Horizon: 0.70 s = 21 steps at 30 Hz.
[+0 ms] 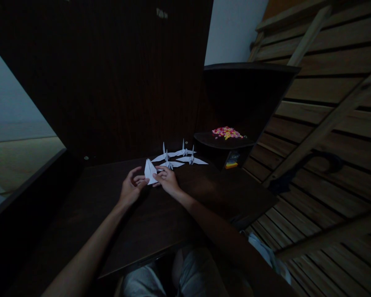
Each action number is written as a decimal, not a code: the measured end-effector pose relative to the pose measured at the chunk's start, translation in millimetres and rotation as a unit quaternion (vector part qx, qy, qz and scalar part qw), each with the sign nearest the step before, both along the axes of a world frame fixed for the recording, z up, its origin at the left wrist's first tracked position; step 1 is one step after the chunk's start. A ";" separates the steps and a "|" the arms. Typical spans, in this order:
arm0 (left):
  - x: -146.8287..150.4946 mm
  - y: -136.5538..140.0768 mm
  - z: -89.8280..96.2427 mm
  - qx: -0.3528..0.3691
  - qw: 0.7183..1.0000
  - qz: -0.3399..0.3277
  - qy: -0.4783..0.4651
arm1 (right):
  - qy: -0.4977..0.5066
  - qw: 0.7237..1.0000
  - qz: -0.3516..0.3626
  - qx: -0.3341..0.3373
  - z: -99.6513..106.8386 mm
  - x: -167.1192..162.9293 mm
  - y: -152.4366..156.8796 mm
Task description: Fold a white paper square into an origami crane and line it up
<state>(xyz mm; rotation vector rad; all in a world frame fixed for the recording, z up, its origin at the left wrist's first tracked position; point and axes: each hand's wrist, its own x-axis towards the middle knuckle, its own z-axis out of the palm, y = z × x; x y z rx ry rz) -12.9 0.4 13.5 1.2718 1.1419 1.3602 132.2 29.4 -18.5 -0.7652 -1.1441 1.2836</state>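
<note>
Head view, one: looks from above the person's lap [200,274], forward and down across the counter [154,225]; hands [167,181] at middle distance, dark back panel [126,82] behind, slatted wood [315,115] at right.

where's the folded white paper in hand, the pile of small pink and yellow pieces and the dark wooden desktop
Folded white paper [150,173]: head view, its facing side.
Pile of small pink and yellow pieces [227,132]: head view, middle of the heap.
Dark wooden desktop [148,231]: head view, bare front part.
</note>
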 end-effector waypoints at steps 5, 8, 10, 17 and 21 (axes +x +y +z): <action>-2.2 0.5 3.1 -0.036 0.997 0.009 0.065 | -0.029 1.000 0.001 -0.013 -3.6 -0.1 0.8; -1.2 0.4 0.9 -0.032 0.995 -0.031 0.084 | -0.039 0.999 -0.015 0.006 -3.0 0.6 0.6; -0.5 0.8 -1.5 -0.021 0.996 -0.035 0.077 | -0.043 0.999 -0.023 0.016 -1.8 0.9 0.2; -0.4 2.1 -4.2 -0.020 0.999 -0.028 0.043 | -0.034 0.998 -0.022 0.038 1.5 0.8 -2.1; 1.1 3.2 -6.3 -0.037 0.999 -0.013 0.021 | -0.025 0.999 -0.024 0.039 -0.2 0.9 -1.3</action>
